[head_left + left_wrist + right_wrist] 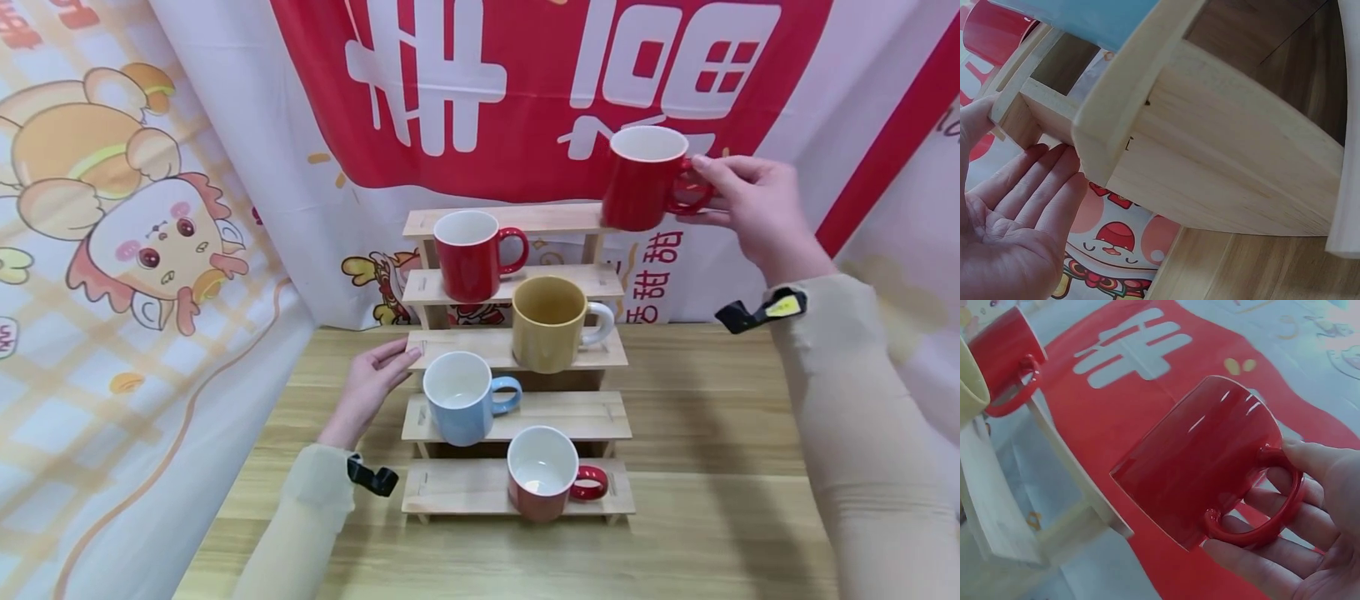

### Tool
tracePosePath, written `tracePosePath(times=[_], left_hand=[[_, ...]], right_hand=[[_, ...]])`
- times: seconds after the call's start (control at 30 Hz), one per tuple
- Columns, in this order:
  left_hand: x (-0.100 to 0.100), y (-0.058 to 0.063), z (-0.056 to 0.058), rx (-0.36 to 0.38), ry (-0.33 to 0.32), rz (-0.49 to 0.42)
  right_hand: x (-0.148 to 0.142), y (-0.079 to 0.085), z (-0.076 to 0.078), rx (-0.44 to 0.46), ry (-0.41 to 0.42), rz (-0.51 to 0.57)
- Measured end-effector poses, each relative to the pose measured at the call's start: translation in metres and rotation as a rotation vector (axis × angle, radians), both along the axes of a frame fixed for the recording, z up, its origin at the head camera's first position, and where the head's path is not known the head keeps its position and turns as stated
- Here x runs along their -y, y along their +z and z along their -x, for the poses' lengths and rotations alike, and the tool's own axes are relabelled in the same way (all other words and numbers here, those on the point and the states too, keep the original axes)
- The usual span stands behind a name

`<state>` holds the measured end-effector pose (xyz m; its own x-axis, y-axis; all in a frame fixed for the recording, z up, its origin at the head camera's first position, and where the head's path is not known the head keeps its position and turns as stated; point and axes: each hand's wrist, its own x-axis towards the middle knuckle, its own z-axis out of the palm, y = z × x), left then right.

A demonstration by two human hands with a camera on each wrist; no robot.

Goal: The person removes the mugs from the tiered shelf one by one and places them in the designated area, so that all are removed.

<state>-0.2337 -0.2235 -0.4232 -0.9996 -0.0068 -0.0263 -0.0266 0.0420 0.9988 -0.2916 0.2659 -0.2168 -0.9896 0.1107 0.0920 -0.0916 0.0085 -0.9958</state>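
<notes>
My right hand [761, 204] holds a red mug [637, 187] with a white inside by its handle, upright. In the right wrist view the red mug [1204, 462] is apart from the top shelf's right end. My left hand [367, 387] holds the left end of the middle shelf of a stepped wooden rack [457, 342]. In the left wrist view, thumb and fingers [1035, 187] touch that end from opposite sides. On the rack stand another red mug [468, 262], a tan mug [547, 329] with a white handle, a light blue mug [457, 404] and a pinkish-red mug [538, 492] with a red handle.
The rack stands on a wood-grain tabletop [697, 400]. Behind it hangs a white cloth with a large red printed panel [525, 158]. A cartoon-printed cloth [180, 358] hangs on the left, and another pale cloth [907, 217] on the right.
</notes>
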Motion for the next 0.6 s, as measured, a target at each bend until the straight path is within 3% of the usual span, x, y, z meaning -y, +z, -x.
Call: tracePosePath(times=[0.4,0.6], left_hand=[[0.0,-0.001,0.001,-0.002,0.002,0.005],[0.0,-0.001,0.001,-0.001,-0.003,0.005]], right_hand=[[-0.043,-0.022,-0.026,0.038,-0.105,0.038],[-0.051,-0.044,-0.031,0.068,-0.118,0.068]])
